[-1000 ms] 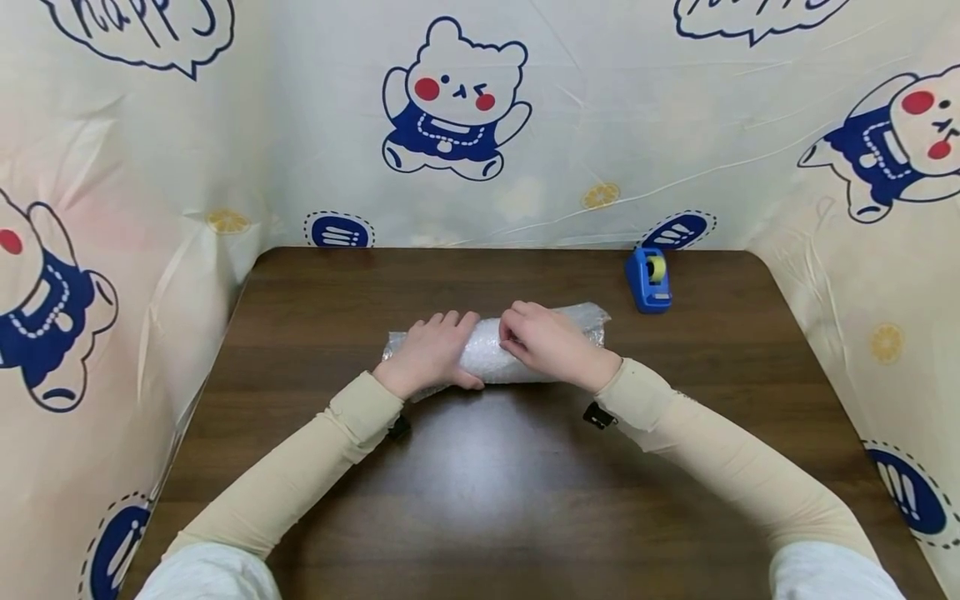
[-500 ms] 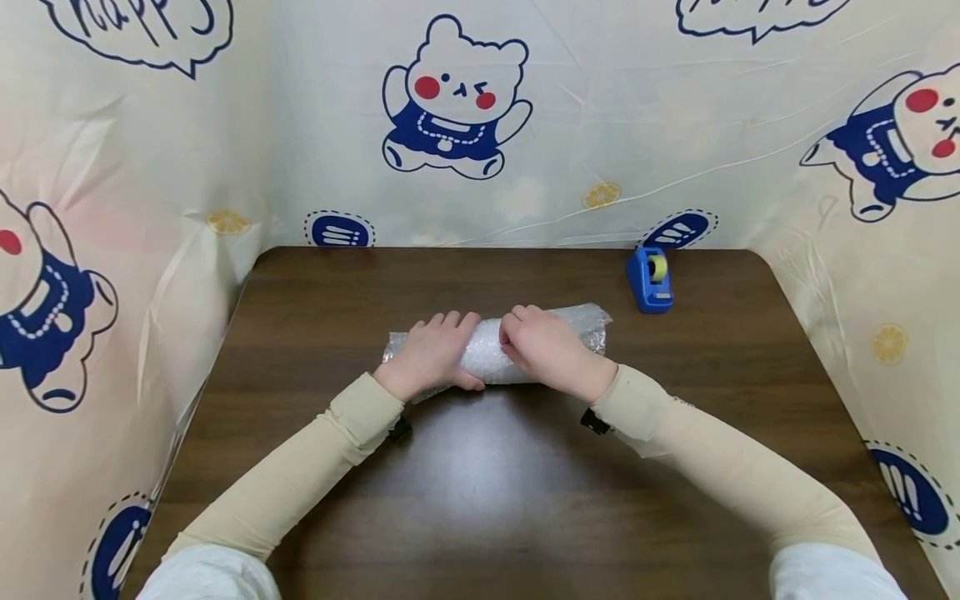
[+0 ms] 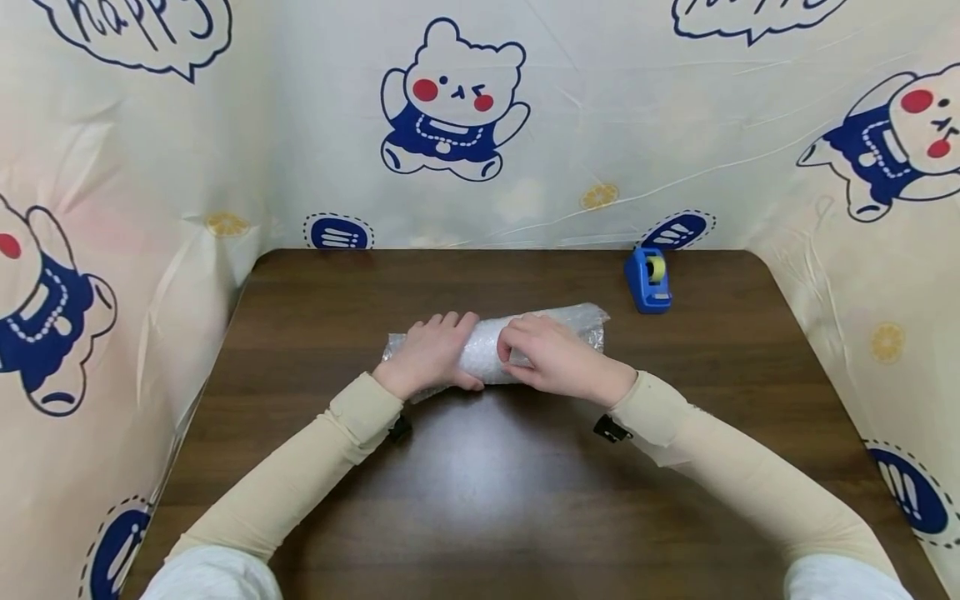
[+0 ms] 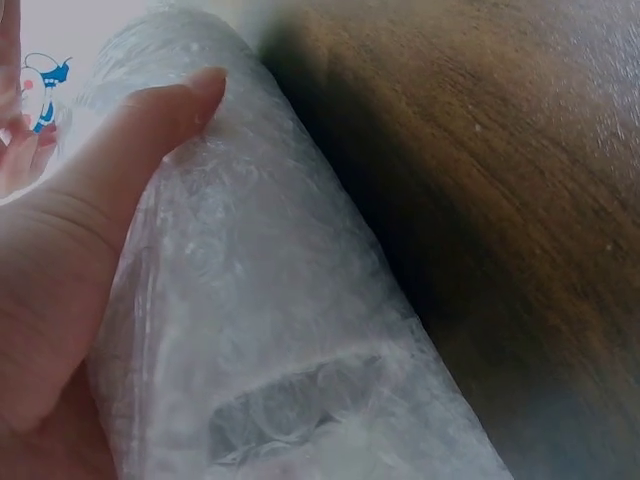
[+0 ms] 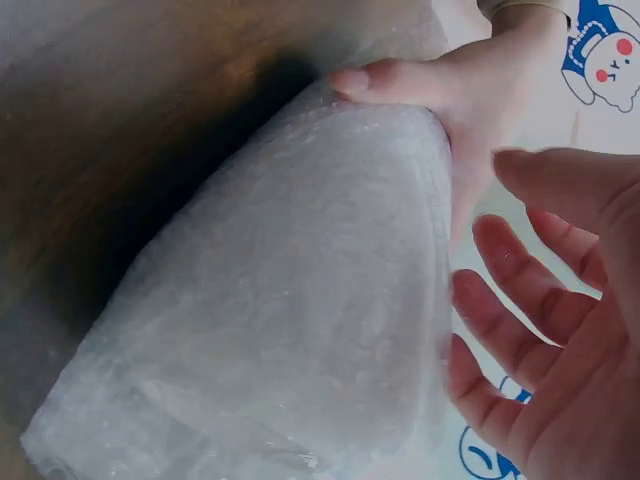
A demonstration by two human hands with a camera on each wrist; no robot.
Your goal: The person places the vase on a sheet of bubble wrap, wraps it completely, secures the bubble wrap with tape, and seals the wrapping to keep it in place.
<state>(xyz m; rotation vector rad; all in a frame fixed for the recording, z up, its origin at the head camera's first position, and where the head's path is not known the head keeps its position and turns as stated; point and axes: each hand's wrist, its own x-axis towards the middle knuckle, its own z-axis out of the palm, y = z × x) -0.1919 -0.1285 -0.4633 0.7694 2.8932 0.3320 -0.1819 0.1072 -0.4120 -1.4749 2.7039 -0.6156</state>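
A roll of bubble wrap (image 3: 482, 352) lies crosswise on the table, its contents hidden by the cloudy layers. My left hand (image 3: 431, 354) holds its left part, thumb on the near side and fingers over the top. In the left wrist view, the left thumb (image 4: 150, 130) presses on the wrap (image 4: 250, 260). Over the right part hovers my right hand (image 3: 551, 357), its fingers loosely bent. The right wrist view shows that right hand (image 5: 560, 330) with thumb and fingers apart, fingertips close beside the wrap (image 5: 300, 270); whether they touch it is unclear.
A blue tape dispenser (image 3: 649, 282) with a yellowish roll stands at the back right of the brown wooden table (image 3: 480, 492). Printed cloth (image 3: 315, 117) with bear drawings walls the table at the back and both sides.
My right hand has shifted slightly toward me, and its thumb has parted from its bent fingers. The left hand and the bubble wrap roll look unmoved.
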